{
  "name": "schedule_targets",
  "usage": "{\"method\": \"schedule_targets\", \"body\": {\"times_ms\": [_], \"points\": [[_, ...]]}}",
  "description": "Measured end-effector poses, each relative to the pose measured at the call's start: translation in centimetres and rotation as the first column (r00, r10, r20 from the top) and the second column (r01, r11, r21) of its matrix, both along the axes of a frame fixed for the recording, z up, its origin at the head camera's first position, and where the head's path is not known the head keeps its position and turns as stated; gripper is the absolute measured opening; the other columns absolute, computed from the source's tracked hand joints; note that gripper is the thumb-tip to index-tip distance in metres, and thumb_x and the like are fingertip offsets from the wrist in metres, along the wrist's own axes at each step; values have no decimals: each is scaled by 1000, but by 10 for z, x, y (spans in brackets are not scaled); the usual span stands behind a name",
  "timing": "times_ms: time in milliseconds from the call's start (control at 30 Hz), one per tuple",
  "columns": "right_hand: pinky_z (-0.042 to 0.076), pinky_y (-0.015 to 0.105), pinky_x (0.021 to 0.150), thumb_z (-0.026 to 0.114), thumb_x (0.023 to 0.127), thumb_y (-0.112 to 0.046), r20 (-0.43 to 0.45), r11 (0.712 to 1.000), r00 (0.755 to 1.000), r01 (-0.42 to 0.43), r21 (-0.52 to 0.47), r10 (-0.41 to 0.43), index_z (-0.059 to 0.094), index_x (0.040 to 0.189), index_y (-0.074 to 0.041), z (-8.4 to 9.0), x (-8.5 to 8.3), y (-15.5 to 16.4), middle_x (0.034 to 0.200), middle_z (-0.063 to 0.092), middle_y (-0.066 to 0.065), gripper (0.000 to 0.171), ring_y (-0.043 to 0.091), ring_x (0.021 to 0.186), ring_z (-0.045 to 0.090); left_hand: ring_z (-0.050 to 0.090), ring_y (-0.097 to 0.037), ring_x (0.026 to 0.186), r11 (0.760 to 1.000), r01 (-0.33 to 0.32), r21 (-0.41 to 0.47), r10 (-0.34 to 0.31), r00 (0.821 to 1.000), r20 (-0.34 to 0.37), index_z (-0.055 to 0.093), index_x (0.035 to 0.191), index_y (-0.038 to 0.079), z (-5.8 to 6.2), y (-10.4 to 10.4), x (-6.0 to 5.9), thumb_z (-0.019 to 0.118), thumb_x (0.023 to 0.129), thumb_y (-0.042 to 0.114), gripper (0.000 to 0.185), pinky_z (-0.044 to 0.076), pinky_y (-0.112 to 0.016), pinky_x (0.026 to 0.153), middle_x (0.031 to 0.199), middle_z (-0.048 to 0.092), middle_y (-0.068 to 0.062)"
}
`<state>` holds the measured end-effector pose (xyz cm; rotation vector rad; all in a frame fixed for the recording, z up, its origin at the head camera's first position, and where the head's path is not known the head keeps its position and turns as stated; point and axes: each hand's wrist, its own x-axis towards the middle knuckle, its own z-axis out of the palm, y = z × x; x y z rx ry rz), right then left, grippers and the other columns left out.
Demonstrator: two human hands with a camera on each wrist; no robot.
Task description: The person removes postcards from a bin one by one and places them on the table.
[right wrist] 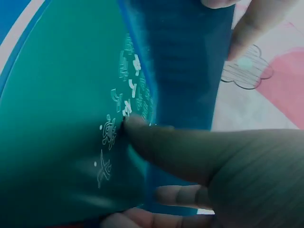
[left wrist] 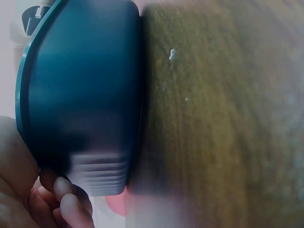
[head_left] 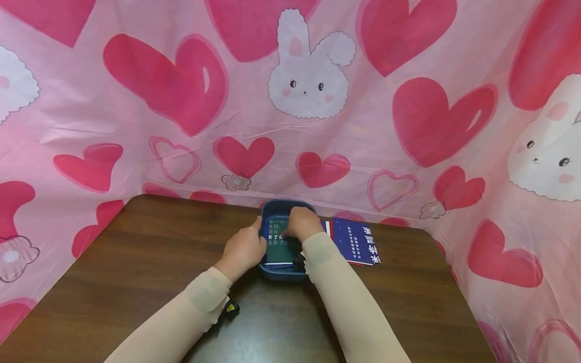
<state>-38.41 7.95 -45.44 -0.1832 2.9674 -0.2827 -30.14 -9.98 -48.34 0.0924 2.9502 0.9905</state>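
A dark blue plastic bin stands near the far edge of the table. My left hand grips its left side, thumb at the rim; the left wrist view shows curled fingers at the ribbed end of the wall. Inside the bin lies a green booklet with white and pale printed characters. Reaching in from the right, my right hand pinches that booklet's edge, with the thumb on the cover and other fingers below. A white-edged blue layer shows beneath the green cover.
Right of the bin, blue booklets with white characters lie overlapping on the brown wooden table. A pink curtain with hearts and rabbits hangs behind the table and along both sides.
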Motion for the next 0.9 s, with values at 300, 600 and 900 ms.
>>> {"method": "schedule_targets", "body": {"times_ms": [300,600,900], "points": [[65,51,101,92,81,-19,-66,984,998,-20,-178,8,78,129,-2,9,-16,22,127,82,12,53,26,102,74,64,-28,69,1000,-3,21,2,1000,13,39,177,7,0,0,0,61,112,27,71,51,-38,57,107,79,-18],[63,44,81,85,96,-19,-18,899,1000,-5,-438,-3,80,113,0,23,-11,48,100,77,15,26,29,89,70,61,-26,64,1000,-9,23,9,1000,22,39,177,8,0,1,0,61,111,26,72,49,-37,56,89,71,-11],[64,46,100,76,108,-24,19,796,995,87,-599,-94,70,148,2,38,8,82,124,84,20,47,26,102,76,71,-29,85,1000,-14,3,14,1000,-7,41,176,7,-1,2,0,61,112,27,70,58,-42,66,145,76,-24]]}}
